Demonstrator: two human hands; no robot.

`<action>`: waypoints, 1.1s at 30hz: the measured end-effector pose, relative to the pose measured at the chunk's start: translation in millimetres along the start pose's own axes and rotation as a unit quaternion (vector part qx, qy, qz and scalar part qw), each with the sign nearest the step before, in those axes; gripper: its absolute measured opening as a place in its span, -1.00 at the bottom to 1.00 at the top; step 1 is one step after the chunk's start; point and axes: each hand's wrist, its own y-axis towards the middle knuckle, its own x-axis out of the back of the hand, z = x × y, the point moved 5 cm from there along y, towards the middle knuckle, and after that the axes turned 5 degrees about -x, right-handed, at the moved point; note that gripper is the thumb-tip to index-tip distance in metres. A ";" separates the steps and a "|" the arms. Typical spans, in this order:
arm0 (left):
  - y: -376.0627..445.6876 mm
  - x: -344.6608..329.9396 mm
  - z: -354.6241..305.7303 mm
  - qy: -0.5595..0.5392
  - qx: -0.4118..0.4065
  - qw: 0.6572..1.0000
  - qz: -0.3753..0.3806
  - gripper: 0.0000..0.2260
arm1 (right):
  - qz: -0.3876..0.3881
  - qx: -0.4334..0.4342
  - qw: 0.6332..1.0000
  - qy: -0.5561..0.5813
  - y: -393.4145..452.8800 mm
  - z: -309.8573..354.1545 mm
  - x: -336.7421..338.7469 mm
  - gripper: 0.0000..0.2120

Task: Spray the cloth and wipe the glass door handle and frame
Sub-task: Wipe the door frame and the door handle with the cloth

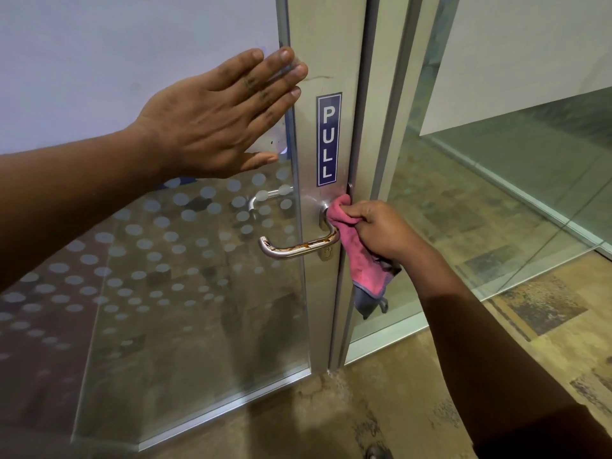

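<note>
A glass door with a metal frame fills the view. Its steel lever handle juts left from the frame and carries rust stains along the top. My right hand grips a pink cloth and presses it against the handle's base at the frame; the cloth's grey-edged tail hangs down below my fist. My left hand lies flat, fingers spread, on the glass beside the frame, above the handle. No spray bottle is in view.
A blue PULL sticker runs down the frame above the handle. The glass bears frosted dots. A fixed glass panel stands to the right. Patterned brown carpet covers the floor below.
</note>
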 end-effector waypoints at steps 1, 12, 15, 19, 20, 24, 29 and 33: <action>0.5 0.5 -0.3 -0.001 -0.001 1.000 -0.001 -0.23 | 0.017 -0.001 1.000 -0.008 0.6 2.3 1.2 -0.61; -0.2 0.4 -1.5 -0.002 -0.004 1.000 -0.005 -0.25 | 0.083 0.010 0.996 -0.037 7.6 20.3 7.8 -0.65; 0.4 -1.0 -1.3 0.002 -0.010 1.000 -0.005 -0.25 | 0.093 -0.007 0.995 -0.042 7.5 13.9 -3.8 -0.68; -0.4 -5.2 -2.8 0.033 -0.027 0.999 -0.015 -0.26 | 0.086 -0.024 0.994 0.061 -2.9 8.5 -14.1 -0.69; -0.5 -5.2 -3.1 0.035 -0.030 0.999 -0.018 -0.26 | 0.079 -0.023 0.995 0.061 -3.8 8.3 -15.0 -0.67; 0.3 -4.8 -3.6 0.038 -0.035 0.998 -0.022 -0.27 | 0.069 -0.033 0.997 0.028 -2.8 8.1 -15.8 -0.64; 0.2 -5.0 -3.2 0.030 -0.033 0.999 -0.020 -0.27 | 0.063 -0.027 0.998 0.004 -13.2 11.8 -20.2 -0.70; 0.7 -6.6 -3.3 0.055 -0.035 0.998 -0.012 -0.27 | 0.037 -0.033 0.997 -0.060 -19.2 14.3 -22.6 -0.85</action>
